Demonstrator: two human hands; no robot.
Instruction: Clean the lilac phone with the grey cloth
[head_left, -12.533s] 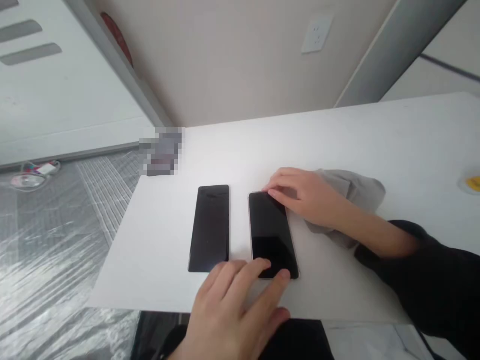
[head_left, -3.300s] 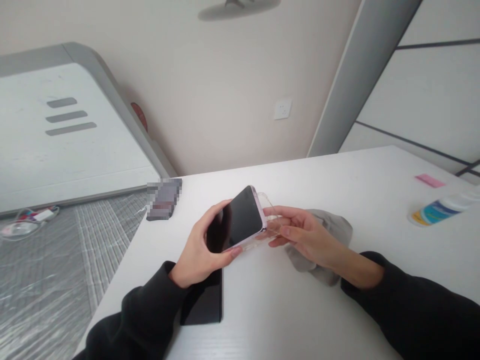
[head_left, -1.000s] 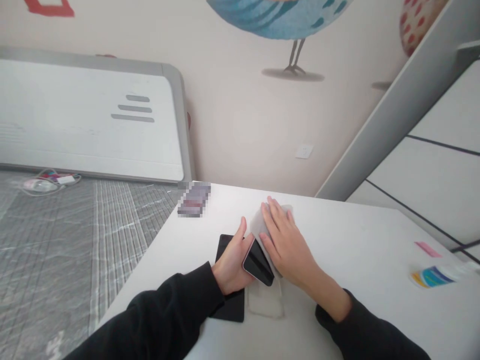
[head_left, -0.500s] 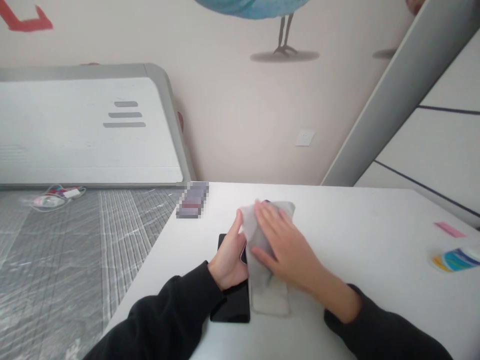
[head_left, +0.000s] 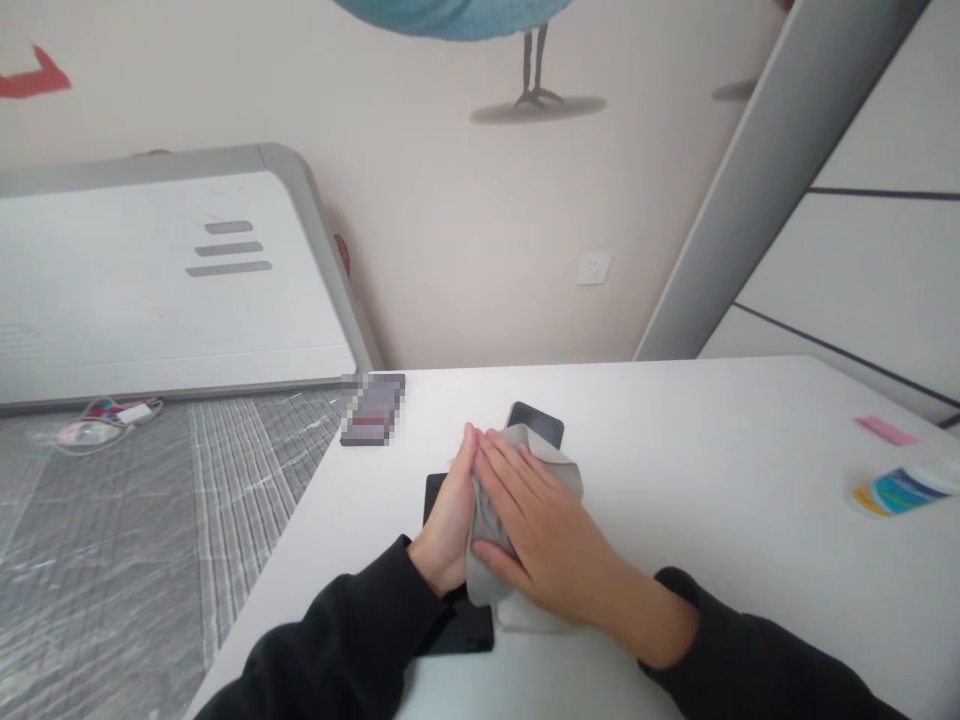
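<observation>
Head view, hands and cloth above a white table (head_left: pixel 712 570). We see the left hand (head_left: pixel 448 535), black-sleeved, holding a phone (head_left: pixel 537 422) along its left side; its fingers are largely hidden by the cloth, so we cannot tell exactly how they curl. We find the right hand (head_left: pixel 544 530) laid flat over a grey cloth (head_left: pixel 487 522), its fingers straight and close together, its thumb set apart, so that cloth and phone are pressed between the two hands. Only the dark far end of the phone projects beyond the cloth.

Beneath the hands we note a black device (head_left: pixel 466 630) lying flat on the table and, just to its right, a clear case (head_left: pixel 529 617), partly covered by the right hand and cloth.

At the table's right side we observe a white bottle (head_left: pixel 904 487) lying on its side; its label is blue and yellow, and we cannot read the blurred lettering. A pink strip (head_left: pixel 886 430) lies near it. At the far left corner, an item (head_left: pixel 373 410) is pixelated, any print on it obscured. Behind, we identify a wall outlet (head_left: pixel 595 268) and a painted blue bird (head_left: pixel 457 15), cut by the upper edge.
</observation>
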